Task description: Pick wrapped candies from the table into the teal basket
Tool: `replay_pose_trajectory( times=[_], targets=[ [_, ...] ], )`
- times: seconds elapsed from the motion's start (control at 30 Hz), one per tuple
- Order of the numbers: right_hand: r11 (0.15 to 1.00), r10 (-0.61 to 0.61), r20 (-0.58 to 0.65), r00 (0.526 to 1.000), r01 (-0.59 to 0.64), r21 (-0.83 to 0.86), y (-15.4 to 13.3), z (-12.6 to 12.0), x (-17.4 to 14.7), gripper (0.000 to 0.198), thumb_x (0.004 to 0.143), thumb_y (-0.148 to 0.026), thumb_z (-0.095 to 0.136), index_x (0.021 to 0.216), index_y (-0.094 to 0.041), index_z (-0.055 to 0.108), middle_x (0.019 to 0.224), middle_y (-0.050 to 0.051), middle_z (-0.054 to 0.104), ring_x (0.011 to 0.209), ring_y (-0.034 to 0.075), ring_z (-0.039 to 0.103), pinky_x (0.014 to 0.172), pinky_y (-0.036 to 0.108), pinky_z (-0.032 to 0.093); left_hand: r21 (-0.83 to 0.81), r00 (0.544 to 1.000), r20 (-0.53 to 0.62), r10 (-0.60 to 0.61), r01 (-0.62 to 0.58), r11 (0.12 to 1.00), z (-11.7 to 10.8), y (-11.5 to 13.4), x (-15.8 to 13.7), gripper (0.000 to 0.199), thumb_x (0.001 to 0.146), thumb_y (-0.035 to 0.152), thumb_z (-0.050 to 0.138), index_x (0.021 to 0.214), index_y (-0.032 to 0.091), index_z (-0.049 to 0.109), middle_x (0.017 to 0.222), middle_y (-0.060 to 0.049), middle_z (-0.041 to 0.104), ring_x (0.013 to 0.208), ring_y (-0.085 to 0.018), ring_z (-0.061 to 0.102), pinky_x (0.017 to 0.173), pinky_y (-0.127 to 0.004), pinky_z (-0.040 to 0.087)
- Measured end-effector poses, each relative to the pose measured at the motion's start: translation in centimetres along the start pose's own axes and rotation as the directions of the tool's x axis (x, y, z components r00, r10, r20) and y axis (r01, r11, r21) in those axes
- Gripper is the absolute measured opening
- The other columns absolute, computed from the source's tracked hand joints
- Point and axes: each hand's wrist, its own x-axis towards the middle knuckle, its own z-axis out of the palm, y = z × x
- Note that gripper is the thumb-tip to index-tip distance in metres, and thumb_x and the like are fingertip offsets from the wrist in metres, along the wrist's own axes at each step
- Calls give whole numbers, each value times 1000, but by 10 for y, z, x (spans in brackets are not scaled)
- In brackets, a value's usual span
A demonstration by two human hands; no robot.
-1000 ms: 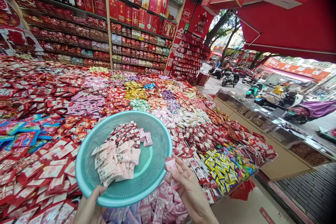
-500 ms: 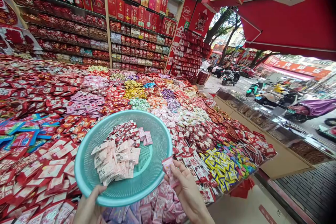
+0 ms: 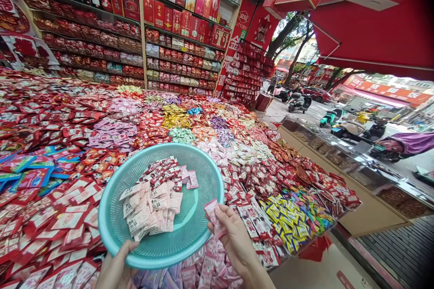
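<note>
A turquoise plastic basket [image 3: 203, 167] is gripped at its near left rim by my left hand [image 3: 118, 262], thumb over the edge. Inside it lie a heap of pale pink candy packets [image 3: 152, 207], red-and-white candy packets [image 3: 162, 171] behind them, and a few small pink packets [image 3: 190, 178] beside those. My right hand [image 3: 237, 239] pinches a pink candy packet [image 3: 213, 214] between thumb and fingers at the basket's near right rim. Below that hand and the basket spreads a pile of pink and lilac packets [image 3: 200, 271].
Piles of wrapped sweets [image 3: 61, 216] cover the display all around. Yellow packets [image 3: 285, 221] lie near its right edge. Shelves [image 3: 145, 31] with bottles and red boxes stand behind. A glass-topped counter [image 3: 325, 149] and parked scooters [image 3: 359, 126] are at the right.
My right hand has moved slightly left with the pink candy packet, bringing it over the basket's rim. My left hand keeps its hold on the basket. The view has shifted a little.
</note>
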Motion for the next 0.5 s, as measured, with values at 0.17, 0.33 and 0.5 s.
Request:
replay_pose_trajectory(
  times=[0.17,0.33,0.5],
  targets=[
    [998,-8,112,994,15,-68,-5,16,38,42,57,-36,89,88,-16,70,84,2,71,73,11,63,70,23,51,-9,1000,-10,-7,7,1000,-2,-1,0,51,36,31,87,70,22,49,64,6,45,58,-12,42,49,-26,44],
    [979,10,110,994,13,-206,-10,38,117,27,61,-26,85,76,-14,66,66,-2,65,57,8,55,58,20,44,-16,1000,-14,-2,1,1000,-5,-2,2,52,39,30,87,73,22,49,64,6,45,58,-12,43,50,-26,44],
    [942,165,16,986,-153,-298,3,59,173,17,71,-13,75,72,-15,58,57,-1,60,53,10,55,54,22,44,-5,1000,-9,-13,13,1000,1,-1,-4,46,45,27,82,78,22,51,68,4,54,61,-15,50,55,-29,48]
  ],
)
